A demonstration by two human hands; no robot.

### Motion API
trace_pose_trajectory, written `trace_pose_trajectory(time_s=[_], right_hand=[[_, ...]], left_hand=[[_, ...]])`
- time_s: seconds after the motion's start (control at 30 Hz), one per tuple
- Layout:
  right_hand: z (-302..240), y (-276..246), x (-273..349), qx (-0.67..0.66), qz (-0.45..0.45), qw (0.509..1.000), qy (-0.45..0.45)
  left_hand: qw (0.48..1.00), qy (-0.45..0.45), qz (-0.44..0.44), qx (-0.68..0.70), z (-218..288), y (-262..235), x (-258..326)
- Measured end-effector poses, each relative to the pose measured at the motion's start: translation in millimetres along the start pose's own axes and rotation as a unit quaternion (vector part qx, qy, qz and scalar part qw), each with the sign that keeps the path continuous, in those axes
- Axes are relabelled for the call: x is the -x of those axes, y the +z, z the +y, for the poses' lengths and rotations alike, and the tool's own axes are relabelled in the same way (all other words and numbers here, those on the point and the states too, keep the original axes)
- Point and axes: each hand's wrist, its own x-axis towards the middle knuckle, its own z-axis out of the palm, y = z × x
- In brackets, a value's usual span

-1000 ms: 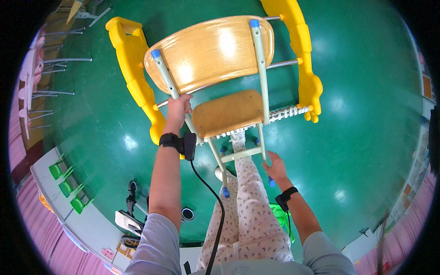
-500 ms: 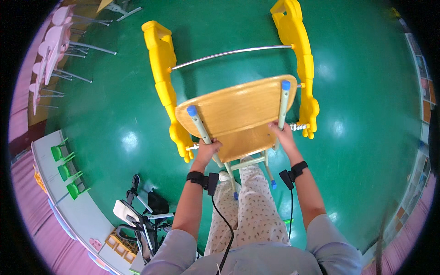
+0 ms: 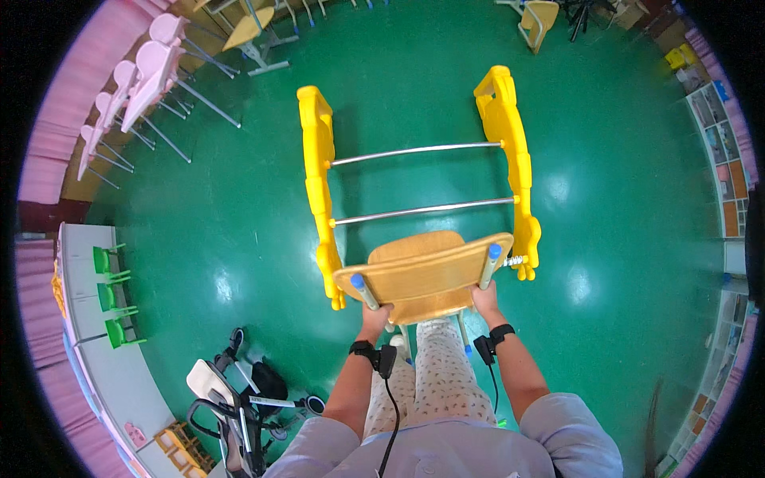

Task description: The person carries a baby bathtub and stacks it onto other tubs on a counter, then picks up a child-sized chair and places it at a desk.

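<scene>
Both hands are on the wooden chair point(image 3: 402, 275), and it sits just below centre at six o'clock, its backrest point(image 3: 446, 267) nearest the wearer. The left hand point(image 3: 377, 316), toward seven, closes around the chair's left side below the blue-capped upright point(image 3: 366, 293); the right hand point(image 3: 484, 299), toward five, grips the opposite side. Some fingers are hidden under the wood, but it's a two-sided hold, probably to share the weight and keep the chair from twisting. The backrest slants, its right end farther up the view. The seat point(image 3: 417, 245) peeks out beyond it, and a blue-tipped leg point(image 3: 468, 348) shows below; whether the feet bear on the green floor point(image 3: 629, 183) I can't tell.

Up at twelve, two yellow side panels point(image 3: 519, 171) stand apart, with metal bars point(image 3: 414, 151) spanning between them, seemingly to brace the pair. The chair overlaps their near end; contact there isn't clear.

Around the room: pink chairs point(image 3: 151, 60) at ten, small green chairs point(image 3: 118, 331) just under nine, lined along a white cabinet point(image 3: 131, 374), presumably to leave walking room. A wheeled stroller point(image 3: 209, 382) waits at seven.
</scene>
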Motion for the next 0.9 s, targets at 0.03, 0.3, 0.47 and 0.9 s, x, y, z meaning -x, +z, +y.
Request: trace_pose_trajectory(time_s=[0.03,0.3,0.47,0.9], right_hand=[[10.2,-5.8,7.6,0.021,0.006,1.000,-0.005],[24.8,-18.7,103.6,0.075,0.057,0.992,-0.088],[-18.0,-41.3,139.0,0.029,0.006,0.992,-0.121],[-20.0,-159.7,132.8,-0.035,0.080,0.995,-0.042]], left_hand=[[1.000,0.008,-0.025,0.002,-0.8,-2.3,8.6],[0.992,0.078,-0.088,0.035,-6.8,-51.5,60.0],[0.991,0.069,-0.105,-0.044,-5.1,-60.7,87.8],[0.968,0.061,-0.202,-0.133,32.7,52.3,101.6]])
